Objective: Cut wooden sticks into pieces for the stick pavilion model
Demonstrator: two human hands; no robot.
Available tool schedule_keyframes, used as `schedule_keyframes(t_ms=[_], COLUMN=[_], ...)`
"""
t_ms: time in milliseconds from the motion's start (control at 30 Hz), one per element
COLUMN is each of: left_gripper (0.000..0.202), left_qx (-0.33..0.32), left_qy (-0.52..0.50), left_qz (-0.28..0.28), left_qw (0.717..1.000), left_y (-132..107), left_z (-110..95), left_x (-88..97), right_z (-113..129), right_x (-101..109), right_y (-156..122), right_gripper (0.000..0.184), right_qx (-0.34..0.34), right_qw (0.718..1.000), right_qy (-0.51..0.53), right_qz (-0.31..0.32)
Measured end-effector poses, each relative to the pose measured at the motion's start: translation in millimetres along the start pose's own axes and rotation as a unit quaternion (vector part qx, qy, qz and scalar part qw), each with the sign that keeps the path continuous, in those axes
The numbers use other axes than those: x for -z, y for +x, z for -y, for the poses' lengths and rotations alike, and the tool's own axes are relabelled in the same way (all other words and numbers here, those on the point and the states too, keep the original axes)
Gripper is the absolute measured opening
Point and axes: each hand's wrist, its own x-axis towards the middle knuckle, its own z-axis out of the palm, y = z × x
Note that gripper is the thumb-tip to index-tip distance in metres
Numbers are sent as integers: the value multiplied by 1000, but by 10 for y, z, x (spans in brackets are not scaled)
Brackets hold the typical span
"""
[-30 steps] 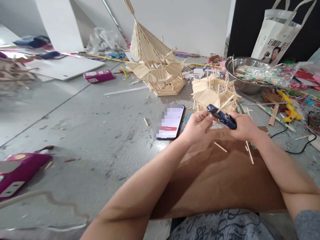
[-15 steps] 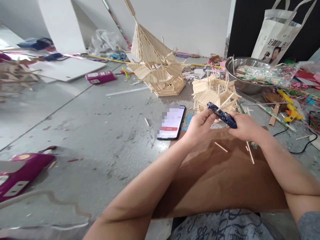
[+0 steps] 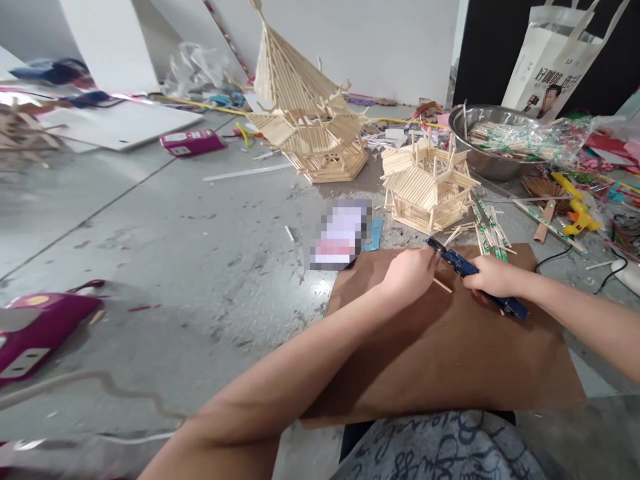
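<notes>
My right hand [image 3: 493, 277] is wrapped round dark blue pliers [image 3: 460, 265], whose handles stick out below the palm. The head of the pliers points up and left, right at the fingertips of my left hand [image 3: 413, 272]. Those left fingers are pinched together; what they hold is hidden. A short wooden stick [image 3: 443, 285] lies on the brown board [image 3: 450, 360] just beneath the pliers. Beyond my hands stands a small hexagonal stick structure [image 3: 425, 190] with upright posts. Loose cut sticks [image 3: 460, 231] lie in front of it.
A taller stick tower [image 3: 310, 127] with a pointed roof stands behind. A phone [image 3: 340, 233] lies left of the board. To the right are wrapped chopsticks [image 3: 487, 227], a metal bowl [image 3: 495, 167] and a yellow glue gun [image 3: 580, 213]. Purple power strips [image 3: 45, 327] lie left.
Both hands have come down and nearer the board with the pliers. The pliers' handles now show spread lengthwise past my right hand. The stick seen upright at the pliers no longer shows there.
</notes>
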Motion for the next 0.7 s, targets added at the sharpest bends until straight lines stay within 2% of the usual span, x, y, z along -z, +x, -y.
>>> schedule_keyframes(t_ms=[100, 233, 467, 700], left_gripper=[35, 28, 29, 29], left_qx=[10, 13, 8, 11], left_qy=[64, 90, 84, 89], left_qz=[38, 68, 67, 70], left_qw=[997, 994, 994, 994], left_y=[-20, -6, 38, 31], left_z=[25, 62, 130, 136], left_x=[-39, -84, -181, -177], right_z=[-44, -63, 40, 53], right_x=[-74, -113, -95, -101], right_y=[79, 148, 153, 170], right_gripper=[14, 20, 21, 21], right_qx=[-17, -38, -73, -87], right_qw=[999, 997, 996, 994], right_qy=[42, 52, 39, 44], right_qz=[19, 32, 40, 44])
